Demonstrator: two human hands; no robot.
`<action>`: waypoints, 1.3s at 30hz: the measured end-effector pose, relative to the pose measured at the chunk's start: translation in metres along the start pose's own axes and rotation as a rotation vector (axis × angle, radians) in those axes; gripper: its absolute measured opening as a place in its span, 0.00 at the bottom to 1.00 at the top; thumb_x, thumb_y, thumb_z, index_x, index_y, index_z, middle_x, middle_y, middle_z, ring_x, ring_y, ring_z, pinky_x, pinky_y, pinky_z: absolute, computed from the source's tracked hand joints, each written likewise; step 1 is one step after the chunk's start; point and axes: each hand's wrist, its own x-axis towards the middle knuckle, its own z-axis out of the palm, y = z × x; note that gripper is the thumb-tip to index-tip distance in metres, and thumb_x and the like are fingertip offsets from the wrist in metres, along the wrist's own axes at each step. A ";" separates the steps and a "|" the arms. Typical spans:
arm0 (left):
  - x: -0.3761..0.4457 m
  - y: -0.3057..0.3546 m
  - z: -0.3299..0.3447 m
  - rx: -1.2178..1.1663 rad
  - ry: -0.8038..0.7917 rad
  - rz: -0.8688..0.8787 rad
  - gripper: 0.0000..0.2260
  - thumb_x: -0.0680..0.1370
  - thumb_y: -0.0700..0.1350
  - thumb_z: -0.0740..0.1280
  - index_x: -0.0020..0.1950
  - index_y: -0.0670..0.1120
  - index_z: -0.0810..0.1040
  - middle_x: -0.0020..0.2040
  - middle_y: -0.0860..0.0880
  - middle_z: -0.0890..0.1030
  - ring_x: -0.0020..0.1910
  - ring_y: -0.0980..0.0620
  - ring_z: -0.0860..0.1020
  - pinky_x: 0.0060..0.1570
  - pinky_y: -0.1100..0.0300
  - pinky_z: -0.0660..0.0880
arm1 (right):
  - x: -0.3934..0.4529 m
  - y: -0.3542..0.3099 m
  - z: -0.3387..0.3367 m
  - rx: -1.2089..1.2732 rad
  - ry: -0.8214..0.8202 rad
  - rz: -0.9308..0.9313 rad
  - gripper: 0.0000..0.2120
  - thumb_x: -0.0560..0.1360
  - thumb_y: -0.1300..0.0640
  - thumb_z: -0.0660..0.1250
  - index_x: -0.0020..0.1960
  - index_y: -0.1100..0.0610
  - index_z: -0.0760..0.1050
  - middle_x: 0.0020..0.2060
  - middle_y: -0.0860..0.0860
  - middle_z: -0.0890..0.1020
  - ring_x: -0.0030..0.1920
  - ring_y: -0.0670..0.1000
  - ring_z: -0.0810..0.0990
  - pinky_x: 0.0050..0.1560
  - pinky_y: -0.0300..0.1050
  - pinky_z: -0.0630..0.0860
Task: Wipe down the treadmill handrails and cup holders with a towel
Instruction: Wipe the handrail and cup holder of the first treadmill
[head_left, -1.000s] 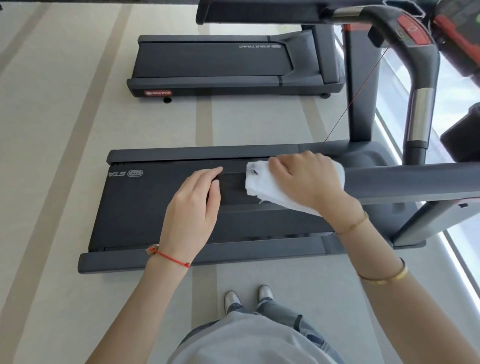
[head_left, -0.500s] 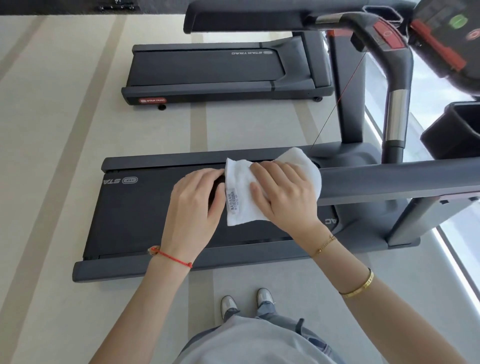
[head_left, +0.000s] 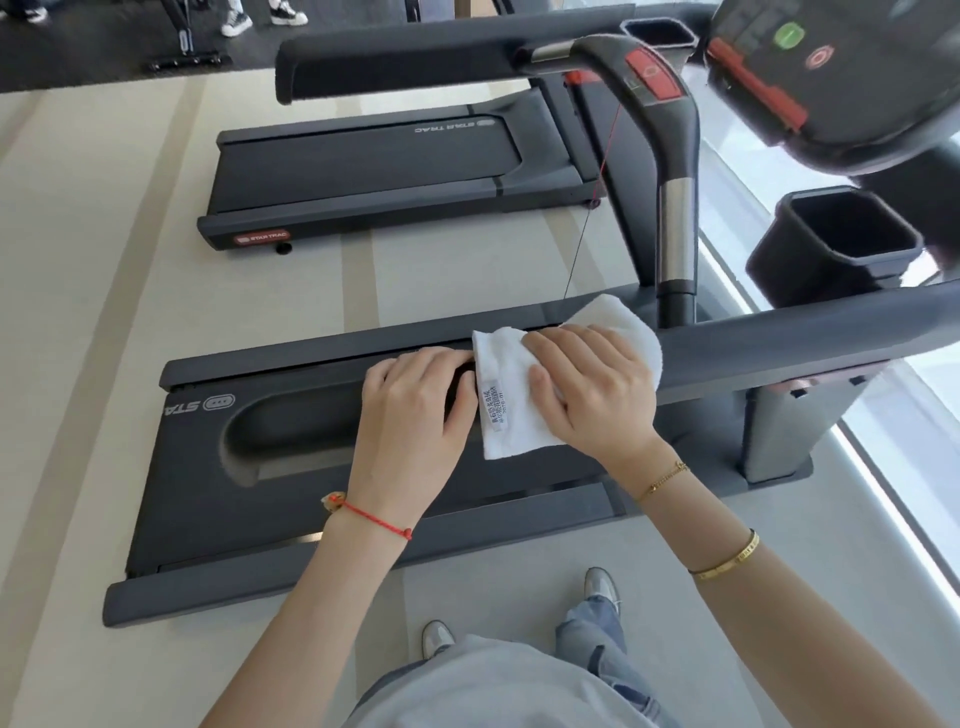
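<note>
From the head camera, looking down, I stood beside the treadmill (head_left: 363, 499) with both hands on its near handrail (head_left: 810, 338), the grey padded bar that ran across in front of me from the right. My right hand (head_left: 592, 395) lay over the white towel (head_left: 509, 415), fingers curled down over the bar and pressing the cloth round it, so the towel was wrapped over the end part of the handrail with a loose flap hanging below and a small printed label (head_left: 493, 405) facing up. Part of the towel bulged out behind my knuckles toward the upright post (head_left: 675, 228). My left hand (head_left: 415, 410) sat just beside the towel's left edge, fingers bent over the end of the same bar and gripping it, fingertips touching or nearly touching the cloth; I could not tell which.

On my left wrist was a red string bracelet (head_left: 379, 519); on my right arm a thin gold chain (head_left: 665, 478) and, further up, a gold bangle (head_left: 727, 561). To the right, above the handrail, an open black cup holder (head_left: 841, 244) stood beside the console (head_left: 810, 67), and a second cup holder (head_left: 660, 31) showed at the far side next to the far handrail (head_left: 395, 67). Beyond lay another treadmill (head_left: 374, 176) on the pale striped floor (head_left: 93, 312). My shoes (head_left: 436, 636) and grey shirt (head_left: 493, 686) showed at the bottom.
</note>
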 end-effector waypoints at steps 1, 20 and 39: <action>0.004 0.010 0.008 -0.005 -0.009 -0.001 0.11 0.81 0.45 0.59 0.55 0.47 0.81 0.52 0.54 0.83 0.51 0.52 0.79 0.59 0.53 0.70 | -0.005 0.013 -0.004 -0.002 0.005 -0.004 0.15 0.79 0.56 0.58 0.50 0.60 0.82 0.43 0.52 0.84 0.43 0.55 0.82 0.46 0.48 0.77; 0.068 0.204 0.146 -0.034 -0.077 -0.038 0.15 0.81 0.49 0.57 0.59 0.47 0.81 0.55 0.53 0.82 0.55 0.53 0.79 0.62 0.58 0.67 | -0.079 0.259 -0.093 0.004 -0.017 -0.039 0.14 0.79 0.56 0.60 0.53 0.61 0.82 0.46 0.53 0.84 0.47 0.56 0.83 0.50 0.50 0.78; 0.109 0.276 0.186 -0.064 -0.091 -0.033 0.14 0.81 0.48 0.59 0.60 0.46 0.81 0.55 0.53 0.83 0.56 0.54 0.79 0.61 0.53 0.73 | -0.096 0.326 -0.133 0.113 0.248 0.364 0.23 0.83 0.55 0.59 0.29 0.61 0.70 0.24 0.49 0.67 0.28 0.47 0.64 0.31 0.34 0.62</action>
